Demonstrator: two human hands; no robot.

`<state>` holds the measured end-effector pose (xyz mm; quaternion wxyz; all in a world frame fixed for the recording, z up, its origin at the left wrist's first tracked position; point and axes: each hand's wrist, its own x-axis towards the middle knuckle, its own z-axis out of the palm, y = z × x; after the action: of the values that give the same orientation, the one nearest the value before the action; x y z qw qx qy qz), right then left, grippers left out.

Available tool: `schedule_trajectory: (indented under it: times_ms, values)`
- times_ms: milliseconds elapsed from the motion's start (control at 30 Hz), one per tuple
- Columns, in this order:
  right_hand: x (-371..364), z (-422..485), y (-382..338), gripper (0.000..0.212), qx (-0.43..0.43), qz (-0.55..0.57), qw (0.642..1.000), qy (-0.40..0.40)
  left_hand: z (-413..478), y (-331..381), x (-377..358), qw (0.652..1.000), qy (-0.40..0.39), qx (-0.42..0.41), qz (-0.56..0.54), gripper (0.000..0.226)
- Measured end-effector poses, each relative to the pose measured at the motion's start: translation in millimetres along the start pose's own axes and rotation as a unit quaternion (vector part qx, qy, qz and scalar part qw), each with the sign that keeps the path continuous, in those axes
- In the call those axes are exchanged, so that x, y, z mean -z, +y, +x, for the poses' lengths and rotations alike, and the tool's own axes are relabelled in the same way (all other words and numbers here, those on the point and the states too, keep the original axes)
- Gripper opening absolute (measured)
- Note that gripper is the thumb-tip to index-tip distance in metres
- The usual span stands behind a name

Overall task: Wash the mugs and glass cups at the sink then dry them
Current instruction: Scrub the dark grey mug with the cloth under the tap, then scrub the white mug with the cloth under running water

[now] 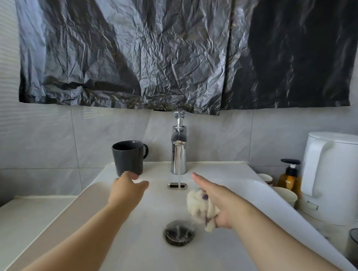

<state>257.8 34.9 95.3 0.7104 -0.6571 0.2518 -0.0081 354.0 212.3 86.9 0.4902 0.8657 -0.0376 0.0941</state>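
A dark grey mug [129,157] stands upright on the back ledge of the white sink [232,174], left of the tap [179,155], its handle turned toward the tap. The left hand [126,188] reaches toward the mug's foot with fingers loosely spread and nothing in its grasp. The fingertips are right at the base, but blur hides whether they touch it. The right hand [221,203] hovers over the basin with its lower fingers curled round a bunched white cloth [199,207] marked with purple, while the forefinger points straight out toward the tap. A thin stream of water [179,179] runs from the spout, and the drain [178,232] lies below, between the two forearms. A crinkled black plastic sheet [165,49] hangs on the wall above. To the right of the sink stand a white kettle [335,175], an amber pump bottle [290,179] and two pale cups [286,195].
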Motion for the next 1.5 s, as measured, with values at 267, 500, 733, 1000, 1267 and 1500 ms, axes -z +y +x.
schedule_trajectory:
  times_ms: [267, 500, 733, 1000, 1267, 1500]
  values:
    - [56, -60, 28, 0.02, 0.007, -0.095, 0.995, 0.042, -81, 43, -34, 0.993, -0.104, -0.046, -0.021, 0.003]
    - [100, -102, 31, 0.019, 0.089, -0.059, 0.988, 0.115, -133, 75, -61, 0.981, -0.176, -0.076, -0.035, 0.008]
    - [139, -150, 25, 0.01, 0.167, -0.07, 0.967, 0.179, -187, 118, -80, 0.964, -0.221, -0.09, -0.116, 0.011]
    - [213, -204, 40, 0.019, 0.185, -0.03, 0.946, 0.266, -267, 166, -109, 0.937, -0.275, -0.142, -0.159, 0.014]
    - [289, -263, 91, 0.018, 0.135, -0.015, 0.932, 0.336, -354, 172, -172, 0.904, -0.381, -0.125, -0.15, 0.012]
    - [339, -274, 142, 0.015, 0.075, 0.0, 0.935, 0.348, -401, 162, -213, 0.887, -0.433, -0.068, -0.147, 0.011]
